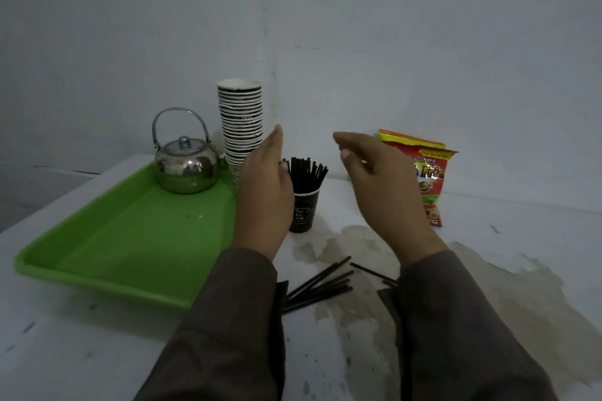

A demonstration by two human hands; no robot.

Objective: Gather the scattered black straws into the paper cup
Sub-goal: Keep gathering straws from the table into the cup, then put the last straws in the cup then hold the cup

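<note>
A black paper cup (pixel 304 213) stands on the white table with a bunch of black straws (pixel 306 174) sticking upright out of it. My left hand (pixel 265 185) is just left of the cup, fingers extended and apart, its thumb near the straw tops; it holds nothing. My right hand (pixel 371 179) hovers to the right of the cup and above it, fingers loosely curled and empty. Several loose black straws (pixel 321 286) lie in a rough bundle on the table between my forearms, partly hidden by the sleeves.
A green tray (pixel 130 238) at left carries a steel kettle (pixel 185 166). A tall stack of paper cups (pixel 240 127) stands behind my left hand. A red and yellow snack packet (pixel 426 172) leans by the wall at right. The tabletop is stained near the straws.
</note>
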